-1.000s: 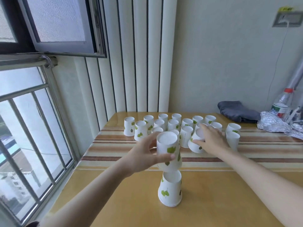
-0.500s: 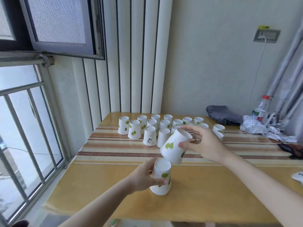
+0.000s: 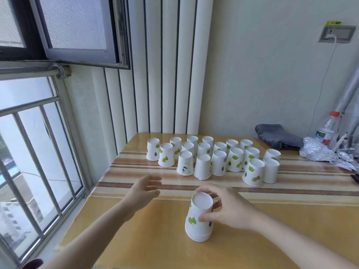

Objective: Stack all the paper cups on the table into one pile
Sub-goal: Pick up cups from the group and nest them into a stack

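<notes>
A short pile of upside-down white paper cups with green leaf prints (image 3: 198, 220) stands on the near part of the wooden table (image 3: 291, 239). My right hand (image 3: 227, 208) is wrapped around the top cup of this pile, thumb in front, fingers behind. My left hand (image 3: 145, 191) hovers open to the pile's left, empty, fingers pointing toward the far cups. Several more upside-down cups (image 3: 204, 158) stand grouped across the striped middle of the table; the nearest are one with a small dark print (image 3: 185, 166) and a pair at the right (image 3: 254, 172).
A grey folded cloth (image 3: 277, 137), crumpled foil (image 3: 326, 155) and a clear bottle with a red cap (image 3: 328, 131) sit at the back right. The window with metal bars (image 3: 29, 152) runs along the table's left edge.
My right hand brought a cup down onto the pile and still grips it. My left hand let go of the pile and moved left and forward, open.
</notes>
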